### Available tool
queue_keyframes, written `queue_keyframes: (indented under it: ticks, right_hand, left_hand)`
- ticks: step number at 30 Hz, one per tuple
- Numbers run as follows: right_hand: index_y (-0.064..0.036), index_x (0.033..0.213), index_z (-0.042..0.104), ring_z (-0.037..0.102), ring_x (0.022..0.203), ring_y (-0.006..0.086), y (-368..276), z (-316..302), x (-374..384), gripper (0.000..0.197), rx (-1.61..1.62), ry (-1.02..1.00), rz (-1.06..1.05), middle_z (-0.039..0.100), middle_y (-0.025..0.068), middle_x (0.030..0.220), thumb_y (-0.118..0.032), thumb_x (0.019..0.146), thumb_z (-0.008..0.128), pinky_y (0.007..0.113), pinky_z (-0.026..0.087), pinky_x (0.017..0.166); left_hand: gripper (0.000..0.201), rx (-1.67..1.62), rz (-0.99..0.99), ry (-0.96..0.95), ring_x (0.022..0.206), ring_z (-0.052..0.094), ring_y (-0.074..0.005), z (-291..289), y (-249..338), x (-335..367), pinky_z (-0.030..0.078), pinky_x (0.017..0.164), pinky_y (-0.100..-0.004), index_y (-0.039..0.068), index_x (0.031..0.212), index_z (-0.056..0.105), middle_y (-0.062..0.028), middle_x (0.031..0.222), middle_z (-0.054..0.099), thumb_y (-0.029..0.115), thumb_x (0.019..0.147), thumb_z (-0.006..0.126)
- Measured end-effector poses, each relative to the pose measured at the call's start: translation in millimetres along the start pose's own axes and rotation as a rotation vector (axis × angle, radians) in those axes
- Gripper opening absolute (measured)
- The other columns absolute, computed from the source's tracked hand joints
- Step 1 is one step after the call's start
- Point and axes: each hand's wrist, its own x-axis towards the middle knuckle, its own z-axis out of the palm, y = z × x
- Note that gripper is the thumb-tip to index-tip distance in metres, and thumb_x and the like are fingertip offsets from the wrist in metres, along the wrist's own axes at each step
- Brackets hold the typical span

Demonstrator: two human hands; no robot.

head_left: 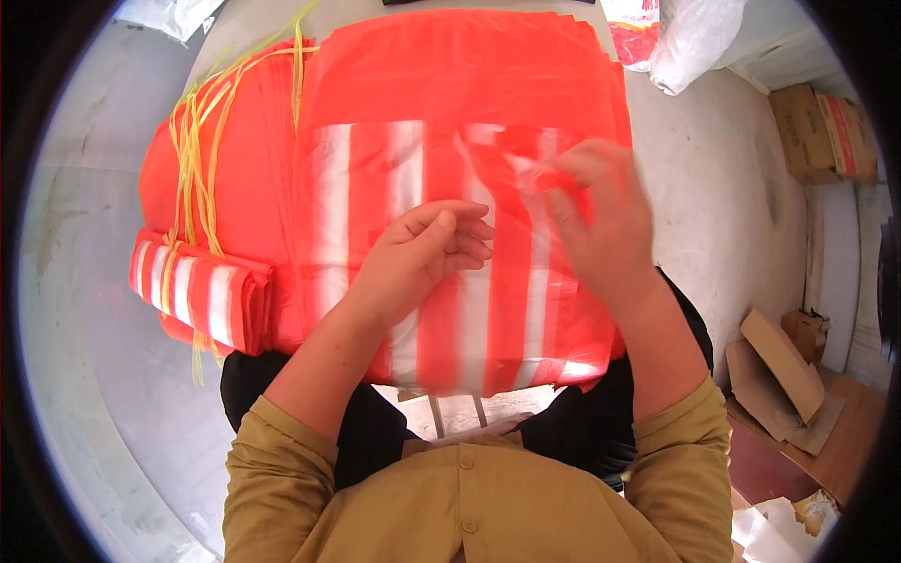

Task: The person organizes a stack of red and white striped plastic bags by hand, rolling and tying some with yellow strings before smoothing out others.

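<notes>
A thick stack of thin red plastic bags with white stripes [450, 75] lies in front of me, its striped part toward my body. My right hand [605, 220] is over the right side of the stack, blurred by motion, its fingers closed on the crumpled film of a top plastic bag [526, 174], which rises in creases. Above the middle of the stripes hovers my left hand [413, 258], palm turned inward, fingers loosely bent and apart, with nothing in it. Its fingertips point toward my right hand.
At the left lie more red bags [216, 141] under loose yellow ties [192, 178]. On them rests a rolled striped bundle [197, 291] bound with a yellow tie. Cardboard boxes [807, 131] stand at the right, with an opened carton [779, 375] lower down. White plastic [694, 42] hangs at top right.
</notes>
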Motion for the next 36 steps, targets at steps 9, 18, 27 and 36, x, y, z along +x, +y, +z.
queue_keyframes:
  ticks: [9,18,27,36]
  right_hand:
    - [-0.0108,0.131,0.059,0.051,0.130,0.0370,-48,34,-11,0.056,0.456,-0.217,-0.092,0.050,0.0147,0.145,-0.011,0.079,0.079,0.048,0.050,0.098]
    - [-0.0145,0.152,0.046,0.025,0.154,0.0361,3,36,-10,0.068,0.116,-0.590,0.275,0.027,0.0120,0.167,-0.047,0.095,0.063,0.049,0.030,0.121]
    - [-0.0196,0.157,0.041,0.017,0.157,0.0346,12,29,-10,0.069,-0.096,-0.615,0.255,0.025,0.0099,0.169,-0.055,0.100,0.054,0.056,0.019,0.125]
    - [-0.0219,0.157,0.040,0.014,0.158,0.0341,12,29,-10,0.069,-0.192,-0.667,0.243,0.021,0.0094,0.170,-0.048,0.097,0.060,0.060,0.015,0.125]
  left_hand:
    - [0.066,-0.106,-0.028,0.077,0.129,0.057,-0.0270,15,8,0,0.049,0.108,-0.0425,0.002,0.152,0.040,-0.0179,0.144,0.054,0.052,0.111,0.029]
    - [0.076,-0.180,-0.027,0.095,0.135,0.054,-0.0296,13,3,7,0.047,0.111,-0.0432,0.006,0.159,0.027,-0.0224,0.157,0.042,0.062,0.108,0.022]
    - [0.066,-0.038,-0.084,0.181,0.137,0.052,-0.0278,18,6,5,0.047,0.110,-0.0389,0.004,0.158,0.029,-0.0202,0.158,0.041,0.051,0.111,0.031]
    - [0.064,1.065,0.178,-0.254,0.153,0.027,-0.0382,43,9,-15,0.029,0.122,-0.0477,0.008,0.149,0.049,-0.0204,0.166,0.027,0.039,0.096,0.066]
